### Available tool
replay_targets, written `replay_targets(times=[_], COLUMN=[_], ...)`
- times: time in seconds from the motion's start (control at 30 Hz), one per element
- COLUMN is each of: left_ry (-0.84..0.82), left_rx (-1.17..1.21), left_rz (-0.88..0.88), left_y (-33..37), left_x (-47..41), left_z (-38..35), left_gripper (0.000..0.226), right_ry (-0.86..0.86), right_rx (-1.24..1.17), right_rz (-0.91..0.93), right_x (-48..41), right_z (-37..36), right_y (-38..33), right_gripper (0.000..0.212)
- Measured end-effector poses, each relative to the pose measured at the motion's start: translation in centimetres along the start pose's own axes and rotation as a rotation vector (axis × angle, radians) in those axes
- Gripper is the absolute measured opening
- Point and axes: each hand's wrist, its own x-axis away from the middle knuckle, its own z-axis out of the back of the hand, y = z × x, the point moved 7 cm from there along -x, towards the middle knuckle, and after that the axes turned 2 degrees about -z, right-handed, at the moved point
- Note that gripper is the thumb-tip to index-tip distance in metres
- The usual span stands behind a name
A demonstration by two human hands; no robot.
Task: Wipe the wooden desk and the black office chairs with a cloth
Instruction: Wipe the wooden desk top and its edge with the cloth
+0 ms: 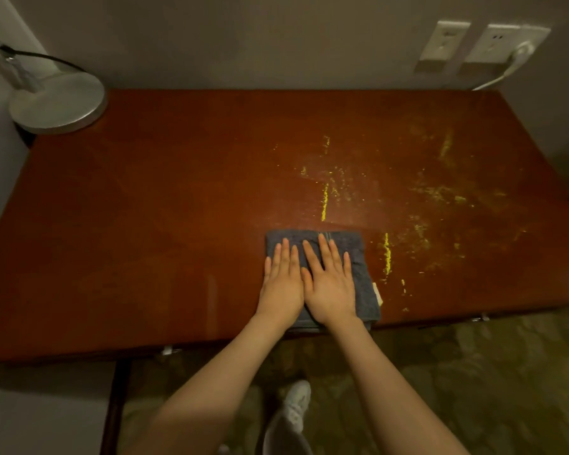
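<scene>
In the upper left of the frame a round metal lamp base (58,103) stands on the far corner of the tabletop (145,208). The wood on that left side looks dark, glossy and free of marks.

Just right of centre, near the front edge, the left hand (283,284) lies flat with its fingers straight and together, pressing on the cloth (355,244). The cloth is a grey towel folded into a thick square pad, and its near edge reaches the rim of the tabletop. The right hand (329,287) lies flat beside the left one, touching it, fingers likewise straight and spread over the pad. Neither hand curls round or pinches anything. A small pale label (378,293) shows at the cloth's right edge.

The cloth looks soft, light and limp, so it would likely sag and unfold if lifted by one corner. On polished wood it should slide easily, which makes flat palms pressing down a sound hold for wiping. To lift it, gripping the folded stack along one edge would probably keep the layers together.

Right of the cloth, yellow streaks and specks (387,254) spread over the right half of the tabletop, so that part seems not yet wiped. In the upper right, two wall outlets (444,41) sit above the desk's far corner. No chair is in view.
</scene>
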Motion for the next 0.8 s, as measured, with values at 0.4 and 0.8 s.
replay_targets(times=[0.4,0.8], left_ry=[0.277,0.722], left_rx=[0.583,0.665], left_rz=[0.035,-0.187], left_y=[6.2,5.0], left_x=[-2.1,2.0], left_z=[0.9,8.0], left_gripper=[0.037,0.027], right_ry=[0.198,0.427], right_rx=[-0.173,-0.251], right_rz=[-0.13,-0.094], right_x=[0.1,0.3], right_z=[2.5,4.7], right_y=[8.1,5.0], right_gripper=[0.06,0.057])
